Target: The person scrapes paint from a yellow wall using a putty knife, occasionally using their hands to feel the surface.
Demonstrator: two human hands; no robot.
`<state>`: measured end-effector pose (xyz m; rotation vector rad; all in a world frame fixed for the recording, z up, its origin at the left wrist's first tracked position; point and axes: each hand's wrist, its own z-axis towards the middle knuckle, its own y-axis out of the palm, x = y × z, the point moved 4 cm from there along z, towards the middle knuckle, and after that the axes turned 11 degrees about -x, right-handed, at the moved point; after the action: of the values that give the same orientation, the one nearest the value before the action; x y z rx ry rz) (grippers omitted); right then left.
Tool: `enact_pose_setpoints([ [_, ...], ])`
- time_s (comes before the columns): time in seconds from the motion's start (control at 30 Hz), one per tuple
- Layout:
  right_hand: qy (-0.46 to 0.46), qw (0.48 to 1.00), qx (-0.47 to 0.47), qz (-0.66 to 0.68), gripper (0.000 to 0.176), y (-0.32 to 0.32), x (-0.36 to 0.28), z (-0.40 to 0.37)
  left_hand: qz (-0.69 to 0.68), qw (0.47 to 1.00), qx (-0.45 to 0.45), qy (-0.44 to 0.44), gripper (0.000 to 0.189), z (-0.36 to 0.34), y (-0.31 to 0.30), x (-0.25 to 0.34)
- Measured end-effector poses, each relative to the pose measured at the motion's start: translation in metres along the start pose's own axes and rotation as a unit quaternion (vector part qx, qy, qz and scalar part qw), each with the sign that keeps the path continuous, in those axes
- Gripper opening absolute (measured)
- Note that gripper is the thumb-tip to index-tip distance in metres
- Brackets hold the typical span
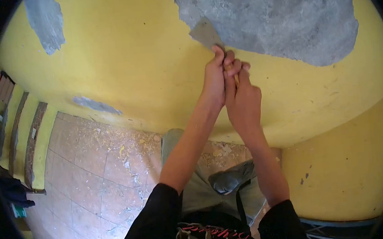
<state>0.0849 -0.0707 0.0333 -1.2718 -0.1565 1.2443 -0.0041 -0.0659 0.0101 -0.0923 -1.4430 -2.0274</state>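
A paint scraper [205, 33] has its flat, wide metal blade against the yellow wall [142, 56], at the lower left edge of a large bare grey patch [273, 20]. My left hand [215, 77] is closed round the upper handle, its thumb close to the blade. Just to the right, my right hand [245, 98] is closed on the same handle, with its fingers near the left hand's fingers. Most of the handle is hidden between the two hands; a short tan part shows.
Paint flakes litter the tiled floor [77, 172] along the wall's foot. Smaller grey patches [46, 25] mark the wall at left. Yellow steps or ledges [36, 139] stand at far left, with dark cloth [14, 192] nearby. A dark blue metal frame [341, 229] lies at lower right.
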Motion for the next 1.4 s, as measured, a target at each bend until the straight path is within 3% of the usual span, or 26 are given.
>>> enact_pose_setpoints([
  [0.07, -0.009, 0.998, -0.035, 0.057, 0.026, -0.009, 0.003, 0.006, -0.01, 1.0, -0.01, 0.018, 0.054, 0.007, 0.006, 0.001],
  [0.17, -0.041, 0.998, 0.02, 0.048, 0.023, -0.008, -0.005, -0.007, 0.017, 0.999, -0.037, -0.012, 0.052, -0.003, 0.008, -0.002],
  [0.27, -0.032, 0.999, 0.025, 0.025, 0.022, -0.003, -0.003, 0.015, 0.057, 0.998, -0.008, 0.031, 0.052, 0.017, -0.003, 0.007],
  [0.4, -0.072, 0.995, 0.041, 0.059, 0.021, -0.008, -0.005, -0.003, 0.034, 0.999, -0.03, 0.009, 0.052, 0.011, 0.008, 0.006],
  [0.5, -0.04, 0.999, 0.019, 0.023, 0.022, 0.001, 0.0, 0.02, 0.013, 0.999, 0.028, 0.016, 0.055, 0.006, -0.002, 0.001],
  [0.6, -0.051, 0.998, 0.011, 0.039, 0.023, -0.011, -0.011, 0.004, -0.003, 1.0, -0.001, 0.027, 0.055, 0.011, 0.015, 0.018],
  [0.7, -0.021, 0.999, 0.018, 0.028, 0.024, 0.0, -0.008, 0.012, -0.029, 0.999, -0.009, -0.028, 0.055, 0.003, 0.006, 0.008],
  [0.77, -0.011, 0.999, -0.004, 0.039, 0.024, -0.006, -0.002, -0.001, 0.002, 1.0, 0.007, 0.005, 0.055, 0.011, 0.009, 0.008],
  [0.87, -0.036, 0.999, 0.004, 0.028, 0.024, -0.004, -0.011, 0.013, 0.01, 0.999, -0.044, -0.011, 0.052, 0.002, 0.008, 0.007],
  [0.97, -0.026, 0.999, -0.009, 0.027, 0.024, -0.009, -0.003, 0.004, 0.033, 0.999, -0.009, 0.017, 0.052, 0.016, 0.006, 0.01],
  [1.07, -0.054, 0.998, 0.008, 0.035, 0.025, -0.015, -0.017, 0.01, -0.025, 0.997, -0.068, -0.021, 0.055, 0.003, 0.018, 0.006],
  [1.2, -0.009, 1.0, -0.011, 0.019, 0.024, -0.008, -0.006, 0.021, -0.015, 1.0, -0.006, -0.013, 0.055, 0.009, 0.016, 0.011],
  [1.33, -0.061, 0.997, 0.037, 0.023, 0.024, -0.011, -0.02, 0.008, 0.004, 1.0, 0.003, 0.022, 0.055, 0.015, 0.025, 0.029],
  [1.4, 0.011, 1.0, 0.013, -0.01, 0.023, -0.001, -0.014, 0.028, 0.014, 0.999, 0.044, 0.028, 0.055, 0.004, 0.017, 0.021],
])
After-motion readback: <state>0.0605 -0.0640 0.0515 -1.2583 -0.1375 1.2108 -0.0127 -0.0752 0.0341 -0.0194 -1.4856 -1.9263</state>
